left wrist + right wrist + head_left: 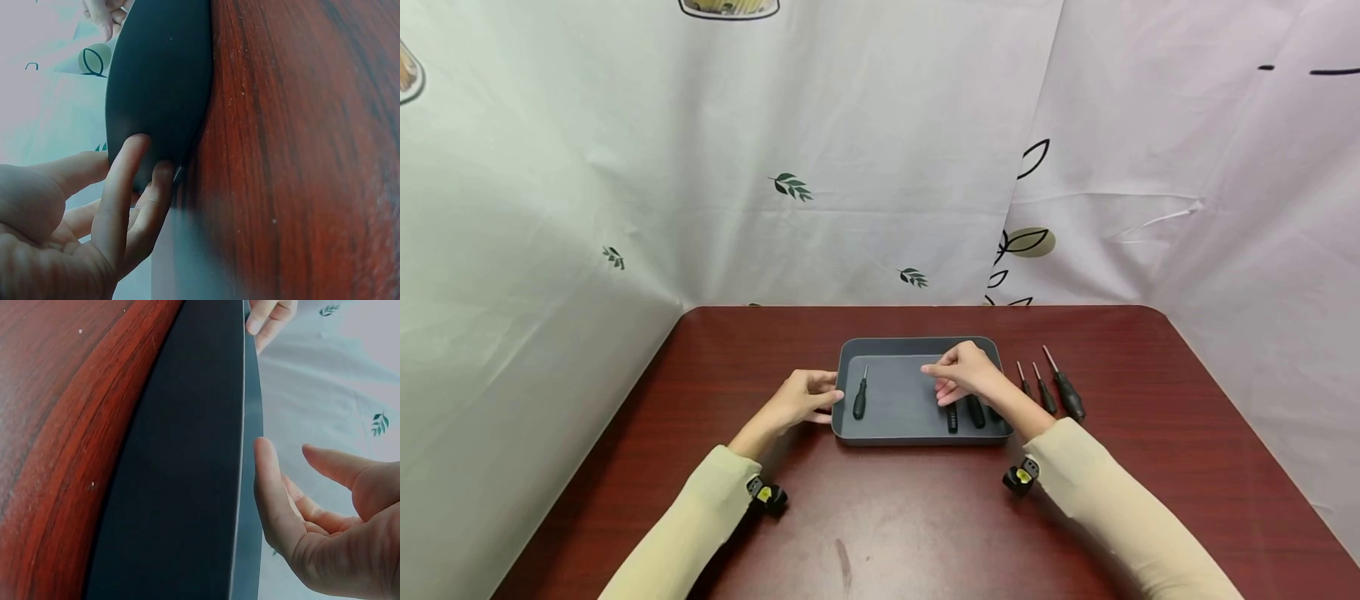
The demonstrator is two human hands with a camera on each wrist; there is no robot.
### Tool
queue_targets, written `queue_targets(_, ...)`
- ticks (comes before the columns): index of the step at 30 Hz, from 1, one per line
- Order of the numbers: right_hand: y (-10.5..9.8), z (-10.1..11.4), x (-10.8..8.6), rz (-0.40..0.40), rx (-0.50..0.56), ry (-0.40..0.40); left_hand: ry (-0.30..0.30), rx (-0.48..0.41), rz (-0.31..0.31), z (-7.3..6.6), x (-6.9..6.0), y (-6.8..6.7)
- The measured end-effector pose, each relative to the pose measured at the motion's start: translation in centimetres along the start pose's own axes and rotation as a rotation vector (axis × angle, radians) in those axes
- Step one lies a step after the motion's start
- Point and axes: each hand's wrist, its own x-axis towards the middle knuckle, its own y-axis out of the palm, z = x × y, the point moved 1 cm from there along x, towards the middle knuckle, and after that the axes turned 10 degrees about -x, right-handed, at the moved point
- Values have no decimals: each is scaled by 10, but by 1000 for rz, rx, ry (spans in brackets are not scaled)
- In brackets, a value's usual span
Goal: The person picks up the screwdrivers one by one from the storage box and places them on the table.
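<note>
A grey rectangular tray [891, 429] lies on the table in the head view. My left hand [797, 397] grips its left edge, thumb over the rim and fingers against the outer wall [159, 81]. Over the tray's right half, my right hand [962, 373] hovers with thumb and fingers apart; the right wrist view shows nothing between them. Just below that hand is a slim black handle [952, 418], its upper part hidden by the fingers. A thicker black handle [975, 412] lies beside it, partly covered by the wrist. A small black-handled screwdriver [860, 402] rests in the tray's left part.
Right of the tray, on the red-brown wooden table [910, 517], lie a large black screwdriver [1067, 394] and two smaller screwdrivers, one [1046, 397] next to it and one [1025, 385] partly behind my right forearm. A white patterned curtain [880, 150] hangs behind the table.
</note>
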Motion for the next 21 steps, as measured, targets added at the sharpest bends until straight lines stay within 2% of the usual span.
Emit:
queue_targets(13, 14, 6, 3, -10, 5, -11, -13, -7, -11, 0, -3, -1)
queue_targets(21, 25, 11, 7, -5, 9, -49, -7, -10, 0, -2, -2, -1)
